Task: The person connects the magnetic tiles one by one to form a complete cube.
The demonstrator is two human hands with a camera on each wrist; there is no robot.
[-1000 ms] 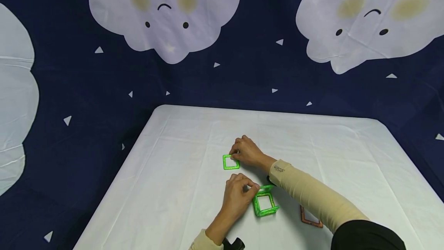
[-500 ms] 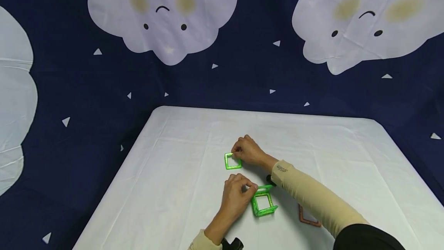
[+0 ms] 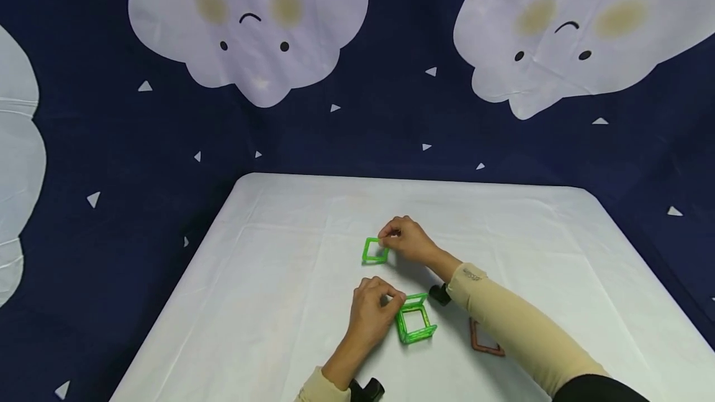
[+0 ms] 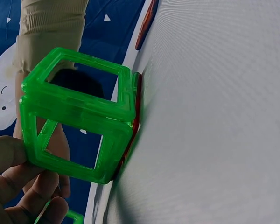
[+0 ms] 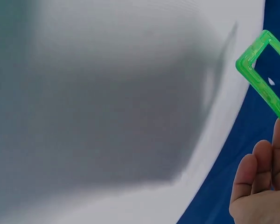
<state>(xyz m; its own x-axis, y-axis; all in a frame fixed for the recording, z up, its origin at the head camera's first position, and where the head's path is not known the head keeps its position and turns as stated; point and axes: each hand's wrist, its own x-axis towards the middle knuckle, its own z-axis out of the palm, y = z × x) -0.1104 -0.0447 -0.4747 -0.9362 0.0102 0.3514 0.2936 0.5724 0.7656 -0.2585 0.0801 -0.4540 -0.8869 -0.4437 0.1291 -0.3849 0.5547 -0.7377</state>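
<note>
Near the middle of the table, my left hand [image 3: 371,309] pinches the upper corner of a partly built box of green magnetic tiles [image 3: 418,335]. Its square frames stand up around an opening at the top. In the left wrist view the green box [image 4: 79,109] has a reddish edge along its base. Farther back, my right hand [image 3: 410,239] pinches a loose green square magnetic tile [image 3: 375,259] by its side. That green tile [image 5: 263,88] is raised and tilted in the right wrist view, with a shadow below it on the cloth.
A brown-red tile [image 3: 487,348] lies on the table right of the box, partly covered by my right sleeve [image 3: 519,321]. White cloth covers the table [image 3: 279,265]. Behind its far edge hangs a dark blue curtain [image 3: 385,135] with cloud prints.
My right hand has tipped the loose green tile up off the table. The left hand keeps its pinch on the box. The whole scene has shifted slightly left in the head view.
</note>
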